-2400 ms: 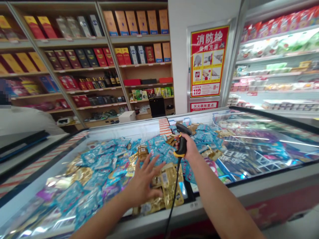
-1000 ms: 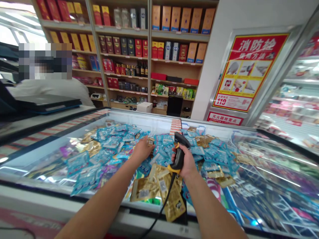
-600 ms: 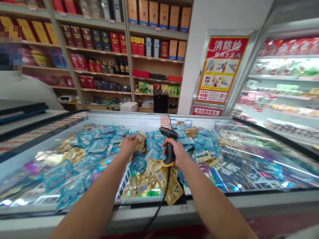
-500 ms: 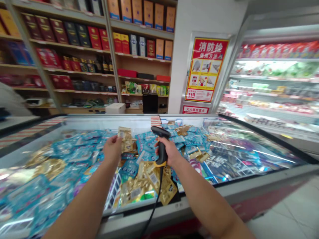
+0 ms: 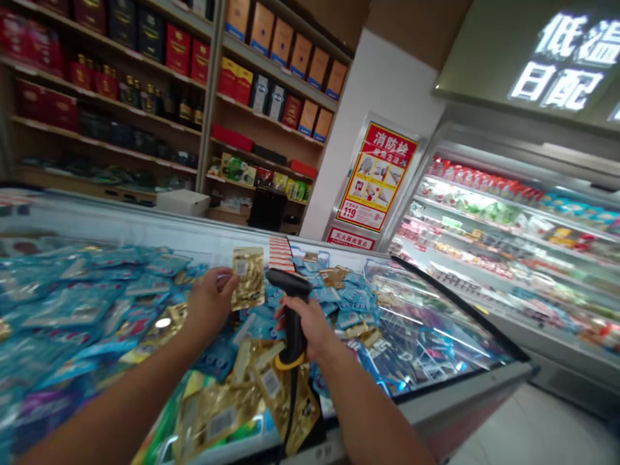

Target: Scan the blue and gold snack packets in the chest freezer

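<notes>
Between the thumb and fingers of my left hand (image 5: 212, 302) is a gold foil packet (image 5: 248, 278), held upright with a pale label facing me. My right hand (image 5: 310, 326) is wrapped round the grip of a black barcode scanner (image 5: 293, 323) with a yellow band at its base. Its head is just right of the packet and apart from it; a black cable (image 5: 291, 410) hangs down from the grip. Below both hands several more gold packets (image 5: 285, 394) lie in a loose pile at the freezer's near edge. Blue packets (image 5: 77, 303) spread over the left side.
The chest freezer's rim (image 5: 460, 381) runs along the front and right, with a glass lid (image 5: 436, 329) on the right part. Behind stand shelves of boxes (image 5: 261, 29) and a pillar with a red sign (image 5: 376, 174). A lit refrigerated display (image 5: 513, 239) is at the right.
The view has turned right and tilted, bringing the lit overhead sign into sight. Both hands keep hold of the gold packet and the scanner, and the packet's label now faces me more squarely.
</notes>
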`<state>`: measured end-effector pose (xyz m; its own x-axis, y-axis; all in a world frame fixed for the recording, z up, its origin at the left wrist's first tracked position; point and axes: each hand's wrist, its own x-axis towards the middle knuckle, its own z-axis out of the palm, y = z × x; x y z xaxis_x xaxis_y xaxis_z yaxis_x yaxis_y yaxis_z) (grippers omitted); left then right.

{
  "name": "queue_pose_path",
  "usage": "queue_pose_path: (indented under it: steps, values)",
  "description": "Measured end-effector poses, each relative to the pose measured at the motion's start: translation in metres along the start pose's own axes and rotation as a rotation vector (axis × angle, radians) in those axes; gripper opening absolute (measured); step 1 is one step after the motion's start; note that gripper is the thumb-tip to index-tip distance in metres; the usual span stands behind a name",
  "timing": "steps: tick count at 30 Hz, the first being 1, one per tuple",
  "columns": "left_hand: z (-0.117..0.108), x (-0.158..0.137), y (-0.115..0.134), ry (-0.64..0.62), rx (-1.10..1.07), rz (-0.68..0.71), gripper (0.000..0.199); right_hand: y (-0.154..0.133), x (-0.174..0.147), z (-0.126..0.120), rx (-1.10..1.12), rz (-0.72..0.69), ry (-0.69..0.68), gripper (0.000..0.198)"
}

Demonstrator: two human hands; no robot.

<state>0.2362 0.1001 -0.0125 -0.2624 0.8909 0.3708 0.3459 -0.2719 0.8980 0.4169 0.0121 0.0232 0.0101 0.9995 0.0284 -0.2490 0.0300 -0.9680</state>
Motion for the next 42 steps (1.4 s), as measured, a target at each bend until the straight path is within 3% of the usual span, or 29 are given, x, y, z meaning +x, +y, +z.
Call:
queue_pose_path:
  steps: [4, 8, 13, 17, 20, 25, 28, 31, 36, 42]
  values:
    - [0.0, -0.003, 0.0, -0.168, -0.159, 0.027, 0.055, 0.001, -0.001, -0.001, -0.027, 0.006, 0.002, 0.028]
    - [0.005, -0.003, -0.006, -0.208, -0.186, 0.039, 0.074, 0.002, -0.001, -0.002, -0.047, 0.01, 0.003, 0.03]
    - [0.003, -0.008, -0.001, -0.198, -0.149, 0.071, 0.051, 0.003, -0.002, -0.004, -0.052, 0.016, 0.013, 0.031]
    - [-0.003, -0.012, 0.007, -0.183, 0.023, 0.052, 0.028, 0.003, -0.002, -0.005, -0.059, 0.008, 0.004, 0.032]
    - [-0.004, -0.013, 0.009, -0.147, 0.047, 0.096, 0.035, 0.002, -0.002, -0.006, -0.061, 0.009, 0.002, 0.032]
    - [0.001, -0.011, 0.002, -0.104, -0.023, 0.229, 0.069, 0.001, -0.002, -0.005, -0.053, 0.012, 0.015, 0.032]
    - [0.001, -0.012, 0.0, -0.146, -0.043, 0.169, 0.075, 0.001, -0.002, -0.004, -0.048, 0.003, 0.026, 0.031]
    - [-0.002, -0.013, 0.001, -0.152, 0.004, 0.074, 0.072, 0.003, -0.002, -0.005, -0.034, -0.014, 0.04, 0.03]
    - [-0.006, -0.014, 0.006, -0.227, 0.006, 0.203, 0.043, 0.005, 0.0, -0.008, 0.017, -0.031, 0.049, 0.029]
    - [-0.007, -0.015, 0.007, -0.211, 0.051, 0.198, 0.042, 0.004, 0.002, -0.01, 0.045, -0.049, 0.056, 0.027]
